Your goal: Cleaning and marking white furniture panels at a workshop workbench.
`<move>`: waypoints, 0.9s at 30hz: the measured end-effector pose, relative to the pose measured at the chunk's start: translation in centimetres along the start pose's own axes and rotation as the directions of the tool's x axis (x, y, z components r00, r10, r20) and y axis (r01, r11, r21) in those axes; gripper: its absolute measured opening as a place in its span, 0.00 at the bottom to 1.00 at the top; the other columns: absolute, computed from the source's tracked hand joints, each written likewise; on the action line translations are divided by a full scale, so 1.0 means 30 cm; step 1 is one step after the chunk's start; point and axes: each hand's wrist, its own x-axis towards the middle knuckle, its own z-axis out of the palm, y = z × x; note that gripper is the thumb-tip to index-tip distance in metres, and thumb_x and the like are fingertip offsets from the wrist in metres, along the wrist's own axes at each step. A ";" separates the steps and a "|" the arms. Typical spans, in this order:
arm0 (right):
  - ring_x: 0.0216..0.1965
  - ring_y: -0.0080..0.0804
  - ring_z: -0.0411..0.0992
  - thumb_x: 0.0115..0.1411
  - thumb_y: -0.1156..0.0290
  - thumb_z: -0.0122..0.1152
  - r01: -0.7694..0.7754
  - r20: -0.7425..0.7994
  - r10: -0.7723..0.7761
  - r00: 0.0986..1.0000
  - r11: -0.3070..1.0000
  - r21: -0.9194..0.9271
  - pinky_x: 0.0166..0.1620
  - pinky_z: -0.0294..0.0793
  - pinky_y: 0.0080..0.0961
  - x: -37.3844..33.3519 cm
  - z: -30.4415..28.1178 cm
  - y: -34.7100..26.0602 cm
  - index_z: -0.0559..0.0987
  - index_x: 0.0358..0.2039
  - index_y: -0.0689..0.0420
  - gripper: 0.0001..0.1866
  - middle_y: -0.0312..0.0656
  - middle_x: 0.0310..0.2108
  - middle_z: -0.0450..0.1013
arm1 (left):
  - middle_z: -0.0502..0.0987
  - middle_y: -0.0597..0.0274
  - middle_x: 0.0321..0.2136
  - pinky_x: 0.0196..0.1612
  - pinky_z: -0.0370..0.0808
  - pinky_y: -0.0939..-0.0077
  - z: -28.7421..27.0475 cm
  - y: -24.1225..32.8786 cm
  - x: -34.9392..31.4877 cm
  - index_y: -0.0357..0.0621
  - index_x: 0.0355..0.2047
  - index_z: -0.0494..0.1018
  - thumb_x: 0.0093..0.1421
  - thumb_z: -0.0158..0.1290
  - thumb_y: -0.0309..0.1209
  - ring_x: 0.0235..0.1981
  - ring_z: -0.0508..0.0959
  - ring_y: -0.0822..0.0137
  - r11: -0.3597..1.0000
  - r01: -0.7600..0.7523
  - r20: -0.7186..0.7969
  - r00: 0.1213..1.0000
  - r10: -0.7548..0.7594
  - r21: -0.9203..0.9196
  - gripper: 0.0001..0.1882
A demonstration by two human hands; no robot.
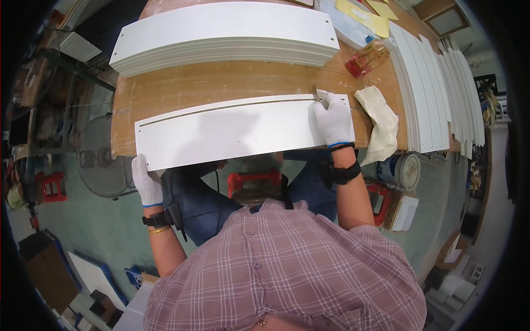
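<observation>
A long white board (221, 129) with a narrow dark groove along its far side lies on the wooden table, its near edge jutting over the front. My left hand (146, 182), in a white glove, grips the board's near left corner. At the far right end of the board is my gloved right hand (333, 118), closed around a small thin-bladed tool (315, 92). The tool's dark tip shows above the fingers, by the end of the groove; its handle is hidden. A cream cloth (378, 124) lies just right of that hand.
A stack of white boards (226, 25) stands at the back of the wooden table (221, 80). A bottle of red liquid (367, 58) is at the back right. More white boards (422, 94) line the right side. A floor fan (105, 157) stands at left.
</observation>
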 end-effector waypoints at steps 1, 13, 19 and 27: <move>0.39 0.44 0.75 0.52 0.69 0.56 0.019 -0.019 -0.020 1.000 0.998 -0.055 0.46 0.73 0.33 -0.005 0.011 -0.013 0.80 0.39 0.57 0.14 0.49 0.35 0.77 | 0.70 0.67 0.32 0.43 0.68 0.74 0.020 0.011 -0.011 0.44 0.33 0.67 0.67 0.44 0.31 0.37 0.71 0.74 1.000 -0.004 -0.025 1.000 0.004 0.010 0.06; 0.42 0.43 0.74 0.56 0.68 0.51 0.240 0.333 -0.230 0.914 0.971 0.013 0.48 0.73 0.35 -0.079 0.336 -0.426 0.80 0.40 0.52 0.13 0.46 0.38 0.77 | 0.70 0.67 0.31 0.43 0.68 0.75 0.008 -0.016 0.009 0.45 0.32 0.66 0.66 0.45 0.31 0.37 0.71 0.74 0.999 0.032 -0.012 0.999 -0.033 -0.028 0.06; 0.41 0.44 0.74 0.53 0.67 0.52 0.190 -0.003 -0.193 0.981 0.970 -0.149 0.46 0.72 0.36 -0.024 0.110 -0.140 0.80 0.39 0.54 0.14 0.45 0.36 0.76 | 0.69 0.67 0.31 0.42 0.69 0.75 -0.019 -0.008 -0.005 0.44 0.33 0.66 0.67 0.44 0.31 0.36 0.70 0.74 0.971 -0.138 0.007 0.990 0.139 0.194 0.06; 0.41 0.43 0.74 0.55 0.67 0.52 0.247 0.136 -0.233 0.963 0.964 -0.098 0.45 0.72 0.37 -0.079 0.216 -0.266 0.80 0.38 0.52 0.13 0.45 0.36 0.77 | 0.70 0.66 0.33 0.42 0.70 0.75 0.013 -0.017 -0.003 0.43 0.35 0.67 0.67 0.44 0.31 0.37 0.72 0.73 1.000 -0.018 0.009 1.000 0.018 -0.007 0.06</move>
